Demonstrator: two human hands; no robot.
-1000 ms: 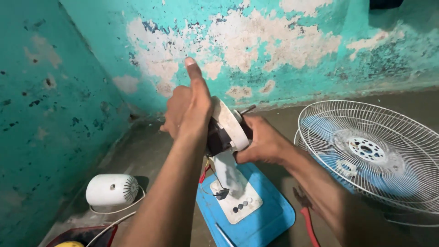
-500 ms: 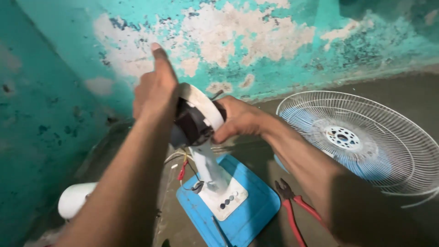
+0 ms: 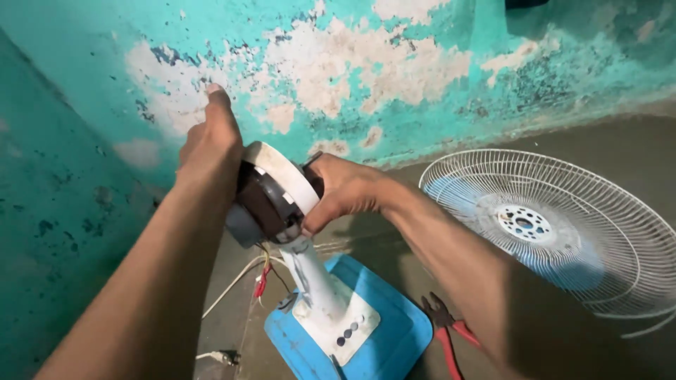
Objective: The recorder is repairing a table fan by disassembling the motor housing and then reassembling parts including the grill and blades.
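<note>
1. Left hand (image 3: 209,144) clasped on motor (image 3: 271,200) from far left.
2. Right hand (image 3: 345,188) gripping motor's right side.
3. Motor atop stand (image 3: 317,285), blue base (image 3: 380,338) below.
4. Grille (image 3: 556,232) right; pliers (image 3: 447,331) near base.

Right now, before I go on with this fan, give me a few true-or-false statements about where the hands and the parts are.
1. Both hands are on the fan motor. True: the left hand and the right hand grip it from either side.
2. The fan grille is mounted on the motor. False: it lies on the floor to the right, apart from the stand.
3. The fan base is blue. True, with a white neck rising from it.
4. The right hand holds the pliers. False: the red-handled pliers lie on the floor beside the base.
5. The motor's wires are all tucked inside. False: loose wires hang below the motor.
</note>
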